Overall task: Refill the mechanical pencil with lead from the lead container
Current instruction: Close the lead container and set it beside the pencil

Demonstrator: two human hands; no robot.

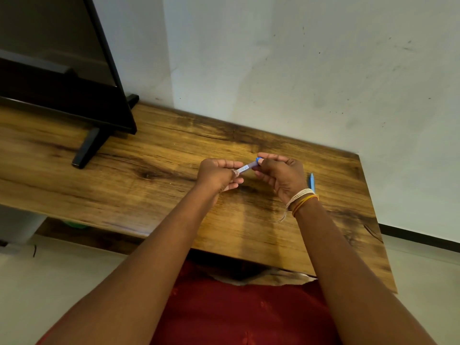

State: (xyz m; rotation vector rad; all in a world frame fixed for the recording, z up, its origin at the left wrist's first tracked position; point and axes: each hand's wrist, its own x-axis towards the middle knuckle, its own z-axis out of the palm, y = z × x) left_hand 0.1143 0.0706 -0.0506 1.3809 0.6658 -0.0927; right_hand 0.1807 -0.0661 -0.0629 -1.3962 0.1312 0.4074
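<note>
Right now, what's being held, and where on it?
The lead container: left hand pinches its clear lower end, right hand its blue cap. The pencil lies unheld.

The wooden worktop point(174, 155) stood against a pale wall. A black screen point(57, 70) rested on its feet at the far left, and a blue pencil point(312, 182) lay near the right edge.

Our left hand point(219, 174) and right hand point(281, 175) close together, fingers curled, forearms outstretched and converging.
</note>
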